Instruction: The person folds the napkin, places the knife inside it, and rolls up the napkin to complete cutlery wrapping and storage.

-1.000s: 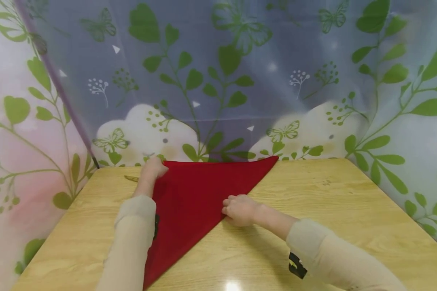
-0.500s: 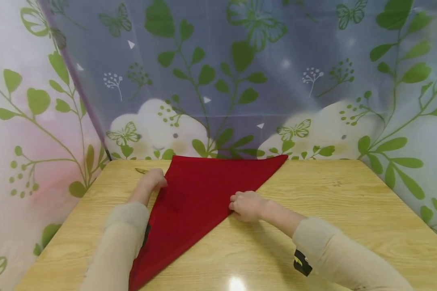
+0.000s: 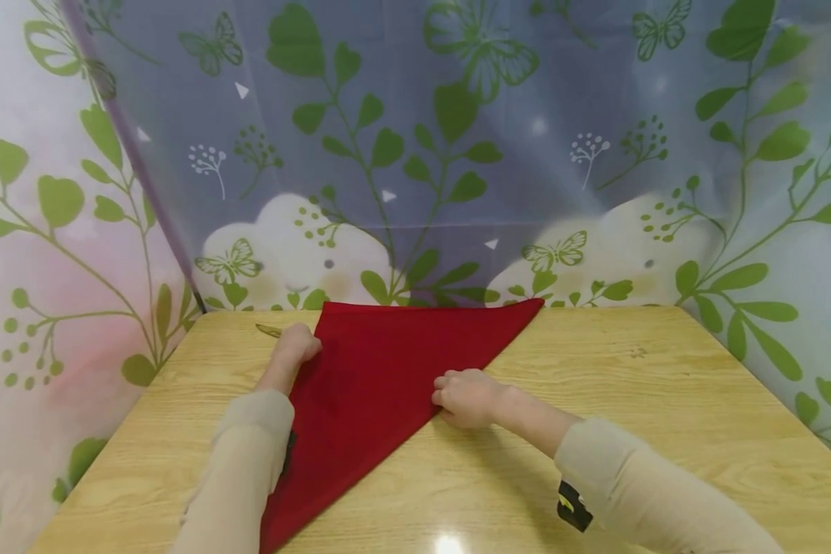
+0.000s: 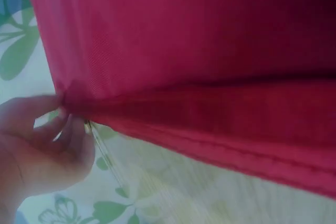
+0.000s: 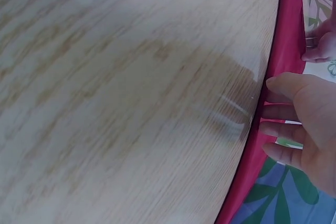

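Observation:
A red cloth, folded to a roughly triangular shape, lies on the table with its long slanting edge toward the right sleeve. At its left edge, a little below the far left corner, my left hand pinches the fabric. The left wrist view shows thumb and fingers gathered on the cloth's border, where a stitched hem and a separate lower layer show. My right hand rests on the middle of the slanting edge. In the right wrist view its fingers lie spread and loosely extended across the folded strip.
The light wooden table runs back to a printed curtain with leaves and butterflies. A small brown leaf-shaped piece lies beyond the left hand. Black wrist devices sit under the sleeves.
My left hand has come down from the far left corner of the cloth to a point lower on its left edge, uncovering that corner. The right hand stays on the slanting edge.

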`<state>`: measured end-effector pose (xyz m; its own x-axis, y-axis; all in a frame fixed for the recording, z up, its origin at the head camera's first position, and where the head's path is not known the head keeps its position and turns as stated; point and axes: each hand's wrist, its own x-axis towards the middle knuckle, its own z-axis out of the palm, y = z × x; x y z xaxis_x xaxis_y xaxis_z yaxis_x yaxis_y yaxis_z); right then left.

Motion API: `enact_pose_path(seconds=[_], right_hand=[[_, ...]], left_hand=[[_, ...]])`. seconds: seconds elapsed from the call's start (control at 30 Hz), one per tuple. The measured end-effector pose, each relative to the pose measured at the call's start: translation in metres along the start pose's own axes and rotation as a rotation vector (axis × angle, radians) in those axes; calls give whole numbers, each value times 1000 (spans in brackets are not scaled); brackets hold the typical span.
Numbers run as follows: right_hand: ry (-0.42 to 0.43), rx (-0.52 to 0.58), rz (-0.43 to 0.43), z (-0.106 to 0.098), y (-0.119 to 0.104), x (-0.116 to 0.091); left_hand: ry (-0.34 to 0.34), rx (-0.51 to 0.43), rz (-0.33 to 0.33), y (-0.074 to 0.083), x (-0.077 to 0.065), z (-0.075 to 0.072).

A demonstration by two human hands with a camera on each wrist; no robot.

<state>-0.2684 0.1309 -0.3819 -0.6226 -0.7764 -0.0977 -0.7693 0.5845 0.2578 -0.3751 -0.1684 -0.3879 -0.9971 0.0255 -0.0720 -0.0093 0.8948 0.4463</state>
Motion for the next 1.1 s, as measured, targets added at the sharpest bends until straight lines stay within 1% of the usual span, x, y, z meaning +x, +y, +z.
enact_pose_path(seconds=[0.07,0.2,0.27,0.33,0.47,0.53,0.57,0.63,0.7,0.77,0.83,0.9,0.97,1.03,1.1], right_hand=[[-5,2,0,0,-1,0],[-3,-10,-7,1,-1,0],[-1,-18,-8,2,-1,1],[1,-23,-8,1,-1,1],[12,-23,-21,-1,-2,3],[19,-20,-32,-3,-3,4],[20,-19,-35,-3,-3,4],[21,-14,-36,-4,-4,5],[15,-7,-25,-5,-4,4],[8,-2,-10,-4,-2,4],[4,1,2,-3,0,3],[8,-4,11,-1,3,2],[19,-11,19,2,4,1],[27,-28,39,5,6,1],[26,-54,69,8,10,1]], left_hand=[[53,46,15,3,-3,2],[124,114,70,8,-3,4],[161,128,90,11,-1,2],[202,115,102,14,1,-1],[293,94,88,16,3,-6],[317,109,60,13,3,-7],[318,129,46,12,3,-7],[290,175,25,8,2,-6],[244,223,19,5,2,-4],[195,270,29,5,2,-3],[160,318,51,8,2,-4],[140,375,92,15,1,-7],[111,426,150,25,-3,-8],[58,448,219,39,-13,-7],[-23,474,292,56,-32,-3]])
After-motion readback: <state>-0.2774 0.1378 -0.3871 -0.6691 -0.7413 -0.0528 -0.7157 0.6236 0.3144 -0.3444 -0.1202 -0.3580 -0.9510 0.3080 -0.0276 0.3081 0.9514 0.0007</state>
